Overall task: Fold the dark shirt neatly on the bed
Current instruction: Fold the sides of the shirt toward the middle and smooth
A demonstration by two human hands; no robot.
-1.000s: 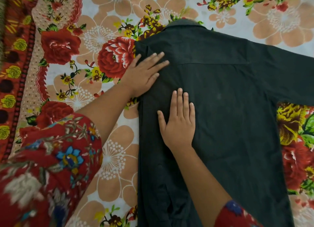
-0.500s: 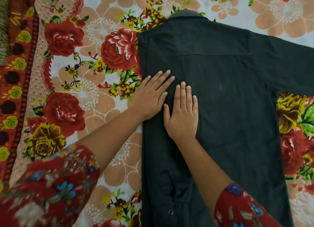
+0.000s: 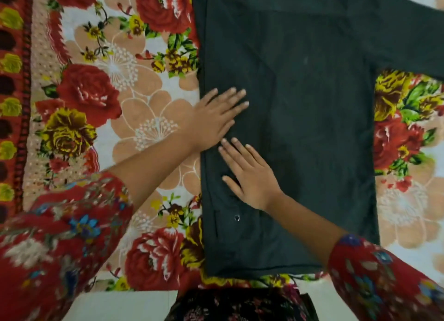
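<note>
dark green-black shirt (image 3: 300,128), red floral bedsheet (image 3: 108,92), red floral sleeves (image 3: 60,236)

Dark shirt (image 3: 300,128): matt woven cloth, faintly creased, with one small glossy button (image 3: 237,217); bedsheet (image 3: 134,109): smooth printed floral cloth, matt; sleeves (image 3: 60,243): printed floral cloth.

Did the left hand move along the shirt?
Yes. The left hand slid down the dark shirt's folded left edge, away from the collar and toward the hem, closer to the button.
</note>
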